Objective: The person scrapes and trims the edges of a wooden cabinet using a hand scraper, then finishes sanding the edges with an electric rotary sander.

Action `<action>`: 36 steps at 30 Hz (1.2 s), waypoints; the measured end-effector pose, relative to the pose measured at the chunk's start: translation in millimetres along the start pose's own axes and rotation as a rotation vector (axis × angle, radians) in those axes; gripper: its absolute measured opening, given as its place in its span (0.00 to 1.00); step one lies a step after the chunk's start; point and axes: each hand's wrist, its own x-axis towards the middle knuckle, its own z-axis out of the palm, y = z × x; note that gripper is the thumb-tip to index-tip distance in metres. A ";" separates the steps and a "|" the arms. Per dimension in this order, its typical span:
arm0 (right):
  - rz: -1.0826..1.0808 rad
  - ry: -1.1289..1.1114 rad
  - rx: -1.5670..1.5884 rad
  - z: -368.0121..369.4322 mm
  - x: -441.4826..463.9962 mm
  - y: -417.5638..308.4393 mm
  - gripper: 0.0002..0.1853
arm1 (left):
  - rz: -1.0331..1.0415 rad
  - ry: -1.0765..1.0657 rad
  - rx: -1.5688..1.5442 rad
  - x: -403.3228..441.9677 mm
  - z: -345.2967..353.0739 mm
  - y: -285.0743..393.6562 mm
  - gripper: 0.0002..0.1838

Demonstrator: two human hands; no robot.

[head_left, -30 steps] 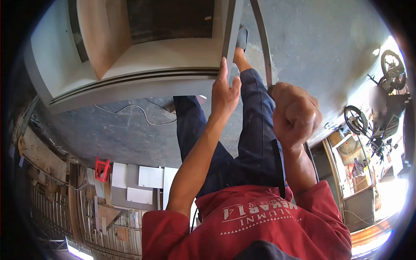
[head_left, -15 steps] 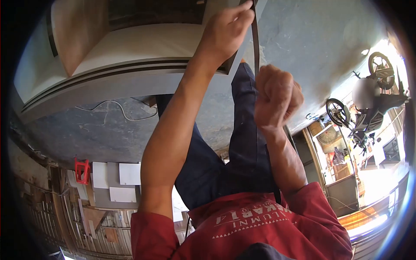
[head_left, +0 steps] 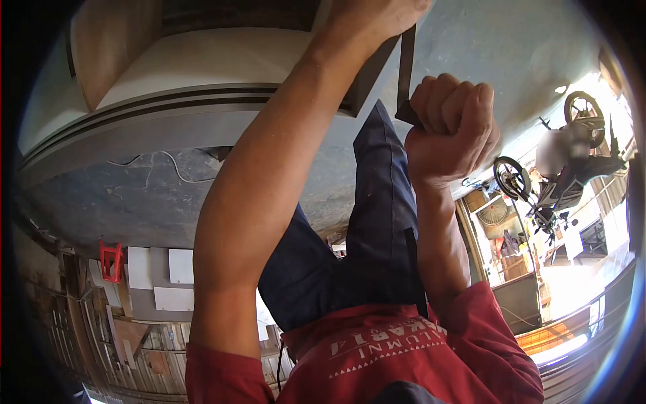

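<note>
You get harsh glare from the lower right, blowing out the doorway area (head_left: 572, 286), while fisheye distortion bends your darkened edges.

Two hands (head_left: 452, 128); one dark strip (head_left: 406, 67); one red stool (head_left: 112, 261); two motorcycle wheels (head_left: 513, 177); two trouser legs (head_left: 382, 195).

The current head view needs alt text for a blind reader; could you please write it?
A person's right hand holds a dark strip; the left hand is by the strip's visible top, beside a grey-framed cabinet.
</note>
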 end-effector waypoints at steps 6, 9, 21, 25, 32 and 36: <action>-0.016 0.010 -0.126 7.4 -4.7 7.7 0.26 | -0.072 -0.059 -0.175 -21.5 -11.8 1.1 0.19; 0.081 0.030 0.088 -7.6 -16.9 14.0 0.27 | -0.035 0.003 -0.136 -22.4 8.6 -13.4 0.18; 0.008 -0.005 0.128 -15.8 -21.1 7.3 0.26 | 0.336 0.146 -0.012 -39.1 12.5 -12.4 0.13; -0.016 -0.054 -0.059 -12.0 -20.8 29.7 0.27 | -0.073 -0.176 -0.072 -39.6 -3.4 -2.1 0.13; 0.008 -0.015 -0.169 -10.1 -25.7 28.2 0.24 | 0.061 -0.172 0.016 -56.8 0.6 -11.5 0.15; 0.021 0.025 0.159 -13.5 -25.8 16.2 0.24 | 0.070 -0.068 0.018 -53.3 4.8 -14.1 0.14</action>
